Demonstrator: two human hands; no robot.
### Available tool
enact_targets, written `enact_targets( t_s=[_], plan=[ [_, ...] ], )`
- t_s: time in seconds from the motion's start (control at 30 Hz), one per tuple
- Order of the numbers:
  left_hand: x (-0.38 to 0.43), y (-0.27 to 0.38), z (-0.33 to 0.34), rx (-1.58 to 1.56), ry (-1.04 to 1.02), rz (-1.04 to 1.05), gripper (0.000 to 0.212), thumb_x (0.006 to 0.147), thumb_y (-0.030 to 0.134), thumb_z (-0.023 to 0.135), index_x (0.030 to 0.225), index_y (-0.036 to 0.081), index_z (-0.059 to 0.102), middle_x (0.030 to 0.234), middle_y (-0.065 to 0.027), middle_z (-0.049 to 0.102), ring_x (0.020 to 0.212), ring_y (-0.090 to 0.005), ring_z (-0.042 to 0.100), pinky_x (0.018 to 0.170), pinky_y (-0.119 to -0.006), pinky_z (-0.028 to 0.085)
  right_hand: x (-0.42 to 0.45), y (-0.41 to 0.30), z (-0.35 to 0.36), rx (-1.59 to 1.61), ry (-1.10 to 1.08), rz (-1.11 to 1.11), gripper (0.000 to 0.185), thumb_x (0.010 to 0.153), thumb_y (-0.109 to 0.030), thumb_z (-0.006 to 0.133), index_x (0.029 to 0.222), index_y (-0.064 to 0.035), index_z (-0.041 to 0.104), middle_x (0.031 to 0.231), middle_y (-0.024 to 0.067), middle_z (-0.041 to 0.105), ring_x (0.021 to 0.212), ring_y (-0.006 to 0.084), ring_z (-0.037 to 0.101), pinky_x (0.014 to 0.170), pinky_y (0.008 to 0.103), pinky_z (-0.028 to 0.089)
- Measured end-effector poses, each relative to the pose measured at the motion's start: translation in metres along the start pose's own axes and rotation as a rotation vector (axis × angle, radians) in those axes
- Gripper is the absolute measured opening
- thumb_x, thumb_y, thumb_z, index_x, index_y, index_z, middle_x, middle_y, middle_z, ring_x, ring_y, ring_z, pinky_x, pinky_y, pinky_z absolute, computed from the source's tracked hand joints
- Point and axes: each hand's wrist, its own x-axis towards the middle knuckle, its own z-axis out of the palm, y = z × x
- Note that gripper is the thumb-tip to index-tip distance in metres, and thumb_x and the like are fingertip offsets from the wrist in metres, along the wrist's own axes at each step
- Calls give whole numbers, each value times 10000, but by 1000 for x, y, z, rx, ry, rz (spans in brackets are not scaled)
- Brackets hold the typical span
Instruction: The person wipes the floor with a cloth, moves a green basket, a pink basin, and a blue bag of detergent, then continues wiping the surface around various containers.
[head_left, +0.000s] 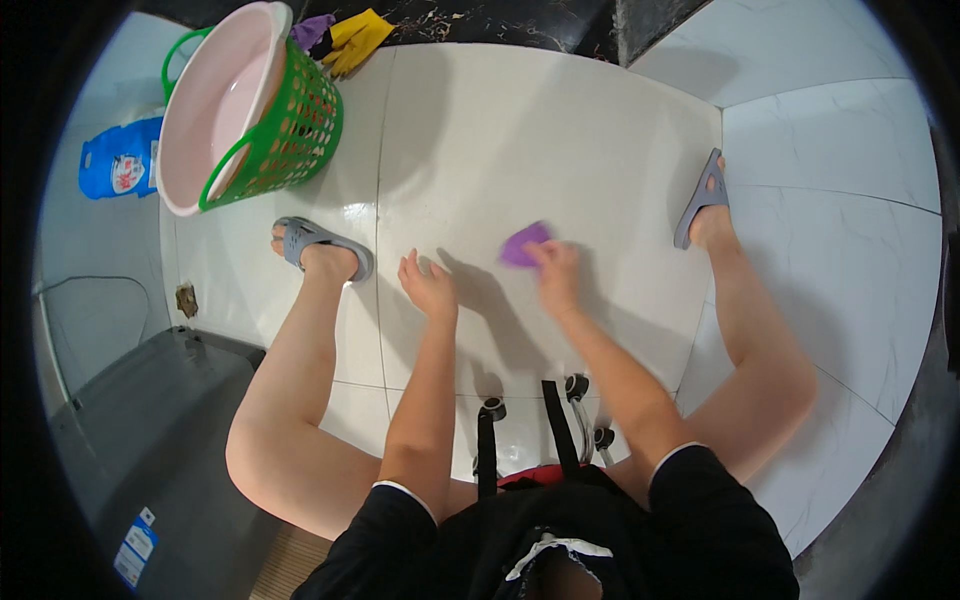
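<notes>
Between the fingers of my right hand (559, 277) is a small purple cloth or pad (523, 244), blurred, so its exact kind is unclear. It is over the white tiled floor (480, 150); whether it touches the tile I cannot tell. My left hand (429, 285) hangs above the floor to the left, holding nothing, its fingers apart and slightly curled. That hand's shadow falls on the tile between the two hands.
A green perforated basket (307, 127) with a pink basin (217, 135) in it stands upper left. Behind lie yellow (358, 39) and purple gloves (311, 31). A blue package (120, 161), a grey bin (165, 420) and wheeled chair casters (576, 386) are near my slippered feet (322, 244).
</notes>
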Motion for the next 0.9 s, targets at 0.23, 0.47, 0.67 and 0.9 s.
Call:
enact_targets(
  t_s=[0.23,0.47,0.67,0.9],
  plan=[
    [-62,-10,6,-37,-112,-122,441,827,20,582,1262,-22,524,1281,-218,510,1224,-379,468,1049,-438,379,-67,133,-52,-434,202,336,550,777,44,553,1235,-253,615,1126,108,537,1046,333,510,903,460,435],
    [-47,-12,-5,-125,-40,-200,433,852,72,607,1269,-20,536,1244,-184,543,1160,-321,534,1015,-414,416,-147,-70,70,45,-207,149,476,745,50,565,1158,-172,649,1066,152,524,1003,363,464,879,455,414],
    [55,41,-9,-689,60,-343,433,908,171,629,1284,-14,521,1106,-92,595,1087,-233,567,904,-339,463,-98,-64,69,526,-238,245,410,757,-41,669,1161,-108,650,1096,176,567,1001,383,557,913,448,465],
    [197,138,-149,-1289,267,-447,691,896,491,613,1326,-11,414,1225,-154,536,1050,-304,558,903,-475,448,-6,-83,25,452,-182,388,254,861,-52,625,1112,-35,658,1038,117,669,897,204,642,799,310,521]
  ],
)
